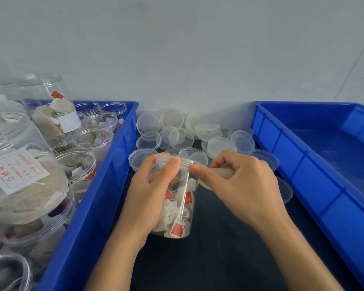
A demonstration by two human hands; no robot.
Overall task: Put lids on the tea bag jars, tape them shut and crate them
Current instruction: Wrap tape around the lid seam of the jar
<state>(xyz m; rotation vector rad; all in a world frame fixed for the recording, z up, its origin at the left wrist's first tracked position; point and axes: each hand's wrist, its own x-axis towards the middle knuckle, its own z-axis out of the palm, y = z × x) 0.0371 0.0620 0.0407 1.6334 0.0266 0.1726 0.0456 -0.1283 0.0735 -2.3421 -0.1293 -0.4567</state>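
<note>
Head view, centre frame: left hand grips a lidded jar while right hand fingers pinch tape at the lid. Taping seems underway; next, press it down.

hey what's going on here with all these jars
A person is sealing a lidded jar of tea bags. The left hand grips it while the right hand holds a tape roll at the lid's edge. Loose lids lie behind; unlidded jars fill the left crate.

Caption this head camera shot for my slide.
Left hand steadies a lidded tea bag jar while right hand tapes it.
</note>
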